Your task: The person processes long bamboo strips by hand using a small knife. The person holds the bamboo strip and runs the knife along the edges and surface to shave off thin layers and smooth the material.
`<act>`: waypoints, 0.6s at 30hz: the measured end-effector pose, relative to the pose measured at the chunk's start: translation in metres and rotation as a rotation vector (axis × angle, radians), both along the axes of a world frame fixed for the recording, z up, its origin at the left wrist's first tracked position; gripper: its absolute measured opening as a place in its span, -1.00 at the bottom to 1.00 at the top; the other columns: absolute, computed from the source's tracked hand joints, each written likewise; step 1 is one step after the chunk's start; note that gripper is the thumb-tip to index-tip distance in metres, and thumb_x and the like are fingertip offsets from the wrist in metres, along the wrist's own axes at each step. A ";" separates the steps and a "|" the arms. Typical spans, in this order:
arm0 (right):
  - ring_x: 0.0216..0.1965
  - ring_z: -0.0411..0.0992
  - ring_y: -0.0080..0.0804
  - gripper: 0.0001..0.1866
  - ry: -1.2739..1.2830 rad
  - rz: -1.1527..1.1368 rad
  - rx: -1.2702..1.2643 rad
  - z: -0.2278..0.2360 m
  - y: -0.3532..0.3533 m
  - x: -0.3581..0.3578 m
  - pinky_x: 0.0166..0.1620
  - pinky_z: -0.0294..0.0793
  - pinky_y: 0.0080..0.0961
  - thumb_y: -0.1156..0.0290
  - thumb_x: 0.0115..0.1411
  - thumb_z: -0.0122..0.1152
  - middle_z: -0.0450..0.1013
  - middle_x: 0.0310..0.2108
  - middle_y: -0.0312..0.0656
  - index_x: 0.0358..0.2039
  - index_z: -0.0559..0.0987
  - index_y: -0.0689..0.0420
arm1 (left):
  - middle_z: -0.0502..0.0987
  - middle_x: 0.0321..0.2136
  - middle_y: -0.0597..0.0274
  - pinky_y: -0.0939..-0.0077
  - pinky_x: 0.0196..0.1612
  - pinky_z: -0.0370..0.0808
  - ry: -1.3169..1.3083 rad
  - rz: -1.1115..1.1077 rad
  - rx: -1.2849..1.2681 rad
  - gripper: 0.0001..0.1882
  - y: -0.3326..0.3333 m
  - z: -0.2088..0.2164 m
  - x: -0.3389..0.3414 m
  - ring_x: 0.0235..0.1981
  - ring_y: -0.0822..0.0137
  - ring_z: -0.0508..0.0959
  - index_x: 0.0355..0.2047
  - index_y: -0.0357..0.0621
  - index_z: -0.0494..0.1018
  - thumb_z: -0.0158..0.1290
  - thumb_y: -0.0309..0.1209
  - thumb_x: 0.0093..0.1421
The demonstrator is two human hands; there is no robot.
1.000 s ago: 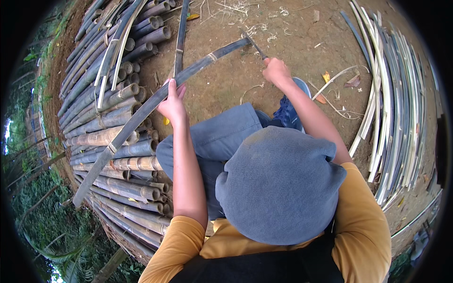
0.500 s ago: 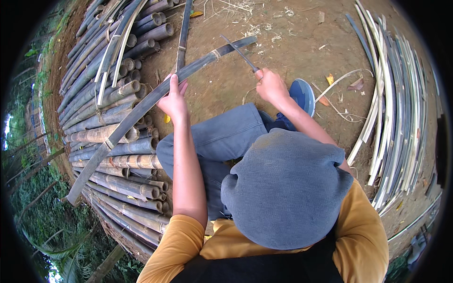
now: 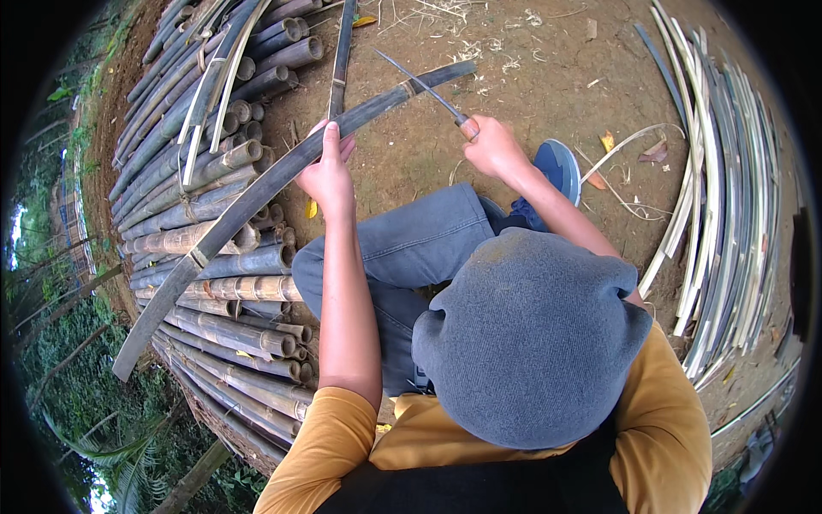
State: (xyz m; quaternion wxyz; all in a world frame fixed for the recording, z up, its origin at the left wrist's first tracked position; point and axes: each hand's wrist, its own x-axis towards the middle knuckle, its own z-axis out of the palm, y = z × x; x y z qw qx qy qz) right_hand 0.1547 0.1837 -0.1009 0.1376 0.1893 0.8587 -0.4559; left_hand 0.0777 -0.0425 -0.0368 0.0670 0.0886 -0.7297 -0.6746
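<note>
My left hand [image 3: 328,184] is closed around a long, dark split bamboo strip [image 3: 257,201], with the thumb lying along its upper face. The strip slants from the lower left to the upper middle, over the stacked poles. In my right hand [image 3: 498,152] is a knife [image 3: 438,96], gripped by its brown handle. Its narrow blade points up and left and crosses the strip near a pale node at the far end. Whether the blade touches the strip, I cannot tell. A second dark bamboo strip [image 3: 342,64] extends away beyond my left hand.
A stack of bamboo poles [image 3: 214,240] lies on the left, with several split strips [image 3: 218,77] across its top. At the right is a curved bundle of pale and dark strips [image 3: 706,197]. Shavings [image 3: 511,64] and leaves [image 3: 653,152] litter the bare soil.
The knife has moved left across the strip, its tip now past the strip's far side. Both hands appear slightly shifted in the picture, along with the whole scene.
</note>
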 end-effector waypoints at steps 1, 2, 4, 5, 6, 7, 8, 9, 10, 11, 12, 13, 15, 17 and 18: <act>-0.19 0.53 0.22 -0.77 -0.013 -0.047 -0.048 0.000 0.000 0.002 -0.13 0.44 0.05 0.31 0.31 0.05 0.55 -0.30 0.21 -0.28 0.52 0.24 | 0.58 -0.17 -0.04 0.34 -0.23 0.73 0.002 -0.002 0.005 -0.69 0.001 0.001 0.000 -0.29 0.14 0.69 -0.02 -0.47 0.47 0.16 -0.48 0.31; -0.19 0.53 0.21 -0.76 -0.021 -0.036 -0.036 0.002 0.000 0.000 -0.13 0.45 0.05 0.31 0.32 0.04 0.55 -0.30 0.20 -0.27 0.52 0.24 | 0.58 -0.18 -0.04 0.34 -0.23 0.73 -0.001 0.001 0.016 -0.69 0.001 0.001 0.000 -0.29 0.14 0.69 -0.02 -0.47 0.47 0.16 -0.48 0.31; -0.19 0.54 0.19 -0.75 -0.035 -0.015 -0.012 0.005 0.000 -0.003 -0.12 0.47 0.06 0.29 0.34 0.03 0.56 -0.29 0.19 -0.26 0.53 0.24 | 0.58 -0.18 -0.05 0.34 -0.23 0.73 -0.005 0.006 0.039 -0.69 0.001 0.001 0.000 -0.30 0.15 0.69 -0.02 -0.46 0.48 0.16 -0.47 0.31; -0.18 0.55 0.18 -0.74 -0.025 -0.022 0.008 0.010 -0.007 -0.003 -0.11 0.48 0.06 0.28 0.36 0.02 0.56 -0.28 0.18 -0.25 0.54 0.23 | 0.58 -0.19 -0.05 0.34 -0.23 0.72 -0.011 0.018 0.036 -0.69 -0.003 -0.001 0.002 -0.30 0.14 0.69 -0.02 -0.46 0.48 0.16 -0.47 0.31; -0.17 0.55 0.18 -0.74 -0.012 -0.033 0.035 0.017 -0.014 -0.006 -0.11 0.49 0.05 0.27 0.37 0.02 0.57 -0.27 0.17 -0.23 0.54 0.21 | 0.58 -0.19 -0.05 0.34 -0.23 0.72 -0.016 0.026 0.040 -0.69 -0.004 -0.003 0.002 -0.30 0.14 0.69 -0.02 -0.47 0.47 0.16 -0.47 0.31; -0.16 0.56 0.17 -0.73 0.001 -0.045 0.061 0.023 -0.017 -0.007 -0.10 0.50 0.05 0.26 0.38 0.01 0.57 -0.26 0.17 -0.22 0.55 0.20 | 0.58 -0.19 -0.05 0.34 -0.23 0.72 -0.020 0.033 0.044 -0.69 -0.005 -0.005 0.000 -0.30 0.14 0.69 -0.02 -0.47 0.47 0.16 -0.47 0.31; -0.18 0.56 0.19 -0.76 0.009 -0.034 0.043 0.022 -0.015 -0.005 -0.11 0.49 0.06 0.29 0.36 0.02 0.57 -0.28 0.17 -0.24 0.54 0.20 | 0.58 -0.19 -0.06 0.34 -0.23 0.72 -0.018 0.029 0.045 -0.68 -0.004 -0.004 0.002 -0.30 0.14 0.69 -0.02 -0.47 0.47 0.15 -0.47 0.31; -0.19 0.55 0.20 -0.79 0.018 -0.022 0.024 0.021 -0.013 -0.005 -0.12 0.48 0.06 0.33 0.33 0.03 0.57 -0.30 0.17 -0.26 0.53 0.20 | 0.58 -0.19 -0.06 0.34 -0.23 0.72 -0.016 0.025 0.046 -0.68 -0.003 -0.004 0.002 -0.30 0.14 0.69 -0.02 -0.48 0.47 0.15 -0.47 0.31; -0.21 0.55 0.22 -0.82 0.027 -0.009 0.006 0.020 -0.011 -0.003 -0.14 0.48 0.07 0.36 0.30 0.04 0.56 -0.32 0.17 -0.27 0.53 0.20 | 0.58 -0.19 -0.06 0.34 -0.24 0.72 -0.014 0.022 0.046 -0.68 -0.002 -0.003 0.004 -0.30 0.14 0.69 -0.02 -0.48 0.46 0.15 -0.47 0.31; -0.17 0.55 0.23 -0.80 -0.020 0.007 -0.010 0.025 -0.007 -0.005 -0.11 0.49 0.08 0.33 0.32 0.03 0.56 -0.31 0.18 -0.24 0.53 0.20 | 0.58 -0.19 -0.06 0.34 -0.23 0.72 -0.017 0.023 0.049 -0.68 -0.001 -0.003 0.004 -0.30 0.14 0.69 -0.01 -0.48 0.46 0.15 -0.47 0.31; -0.17 0.55 0.23 -0.80 -0.008 0.001 0.013 0.025 -0.010 -0.004 -0.11 0.50 0.08 0.33 0.33 0.03 0.56 -0.30 0.18 -0.24 0.52 0.19 | 0.58 -0.19 -0.06 0.34 -0.23 0.72 -0.020 0.024 0.051 -0.67 0.000 -0.003 0.004 -0.30 0.14 0.69 -0.01 -0.49 0.46 0.15 -0.47 0.31; -0.17 0.55 0.23 -0.80 0.004 -0.005 0.035 0.023 -0.017 -0.003 -0.10 0.50 0.09 0.33 0.33 0.03 0.56 -0.30 0.18 -0.23 0.52 0.19 | 0.58 -0.19 -0.06 0.34 -0.23 0.72 -0.023 0.025 0.054 -0.67 0.000 -0.002 0.005 -0.30 0.14 0.69 -0.01 -0.49 0.45 0.15 -0.47 0.32; -0.17 0.55 0.22 -0.80 0.033 -0.014 0.068 0.021 -0.022 -0.003 -0.10 0.50 0.11 0.33 0.32 0.04 0.56 -0.30 0.19 -0.21 0.51 0.19 | 0.58 -0.18 -0.06 0.34 -0.22 0.72 -0.042 0.047 0.055 -0.67 -0.005 -0.006 0.004 -0.29 0.13 0.68 -0.01 -0.49 0.45 0.15 -0.47 0.32; -0.18 0.55 0.22 -0.81 0.057 -0.016 0.084 0.019 -0.024 -0.001 -0.10 0.49 0.12 0.34 0.32 0.05 0.56 -0.30 0.19 -0.19 0.50 0.19 | 0.58 -0.18 -0.06 0.34 -0.22 0.72 -0.047 0.047 0.052 -0.67 -0.008 -0.007 0.006 -0.28 0.13 0.68 -0.01 -0.49 0.45 0.15 -0.46 0.32; -0.16 0.56 0.20 -0.78 0.043 0.015 0.104 0.018 -0.022 0.000 -0.09 0.50 0.10 0.32 0.35 0.04 0.57 -0.29 0.19 -0.18 0.51 0.20 | 0.58 -0.18 -0.06 0.34 -0.22 0.72 -0.043 0.035 0.048 -0.67 -0.008 -0.006 0.008 -0.28 0.13 0.68 -0.01 -0.48 0.45 0.15 -0.46 0.32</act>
